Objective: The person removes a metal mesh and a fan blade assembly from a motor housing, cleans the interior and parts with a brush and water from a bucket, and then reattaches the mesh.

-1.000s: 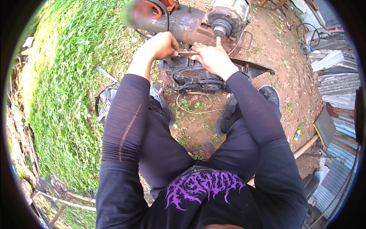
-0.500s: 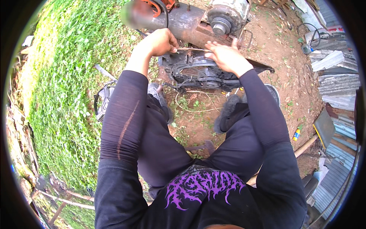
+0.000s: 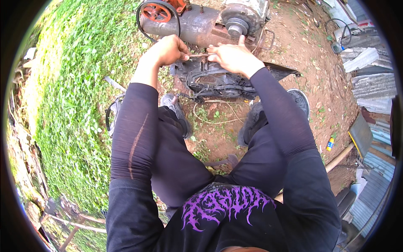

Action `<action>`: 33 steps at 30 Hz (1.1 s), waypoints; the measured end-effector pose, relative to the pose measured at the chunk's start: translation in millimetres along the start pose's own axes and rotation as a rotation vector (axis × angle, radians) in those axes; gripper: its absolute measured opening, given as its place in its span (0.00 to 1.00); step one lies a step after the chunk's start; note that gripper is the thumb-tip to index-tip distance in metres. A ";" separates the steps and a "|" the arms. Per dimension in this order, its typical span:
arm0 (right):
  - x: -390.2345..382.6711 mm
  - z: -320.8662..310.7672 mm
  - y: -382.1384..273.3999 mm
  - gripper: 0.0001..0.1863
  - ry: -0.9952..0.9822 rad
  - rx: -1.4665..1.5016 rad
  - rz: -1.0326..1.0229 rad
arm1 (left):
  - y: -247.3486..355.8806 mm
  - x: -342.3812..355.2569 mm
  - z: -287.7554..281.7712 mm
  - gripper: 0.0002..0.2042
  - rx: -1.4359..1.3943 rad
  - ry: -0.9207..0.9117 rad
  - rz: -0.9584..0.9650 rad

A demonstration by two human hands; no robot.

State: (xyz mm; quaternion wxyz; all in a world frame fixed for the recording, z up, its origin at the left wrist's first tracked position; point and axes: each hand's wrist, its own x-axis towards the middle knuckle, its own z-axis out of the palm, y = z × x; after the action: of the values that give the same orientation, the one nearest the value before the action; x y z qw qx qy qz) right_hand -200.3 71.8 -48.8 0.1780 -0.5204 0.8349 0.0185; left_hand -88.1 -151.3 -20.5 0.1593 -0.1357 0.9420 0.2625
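Along the black frame's (image 3: pixel 228 91) far edge, the left hand (image 3: pixel 172 49) pinches a thin strip (image 3: pixel 198 55); the right hand (image 3: pixel 232 56) meets its other end, grip unclear. Handling the strip seems the step; the next move calls for steadiness.

Bright green grass (image 3: pixel 71 122) left, brown dirt (image 3: pixel 315 92), corrugated sheets (image 3: pixel 369 210) far right.

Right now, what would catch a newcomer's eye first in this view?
Probably the orange wheel at the top, left of centre, by the rusty tank. Then the jagged purple print on the black shirt, bottom centre. In the upper middle, the left hand pinches a thin brown strip reaching the right hand.
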 end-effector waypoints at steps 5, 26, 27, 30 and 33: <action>-36.5 -0.1 47.8 0.30 -0.103 0.091 0.184 | 5.3 -8.2 0.3 0.11 -0.033 0.028 -0.008; -39.7 13.1 65.8 0.28 -0.048 0.102 0.212 | -9.8 9.3 12.6 0.10 -0.072 0.084 0.012; -51.0 13.6 81.7 0.27 -0.043 0.130 0.271 | -11.4 9.1 12.1 0.10 -0.065 0.095 0.015; -82.7 14.8 125.8 0.27 -0.003 0.153 0.296 | -5.7 14.1 10.0 0.11 -0.048 0.093 0.051; -79.3 19.1 136.3 0.27 0.017 0.265 0.248 | -8.5 16.1 10.7 0.11 -0.031 0.093 0.064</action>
State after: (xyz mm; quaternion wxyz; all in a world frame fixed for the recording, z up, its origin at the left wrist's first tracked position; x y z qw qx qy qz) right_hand -283.0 206.8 -62.6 0.2340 -0.3858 0.8893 -0.0742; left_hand -97.5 -155.3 -39.0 0.1048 -0.1198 0.9480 0.2755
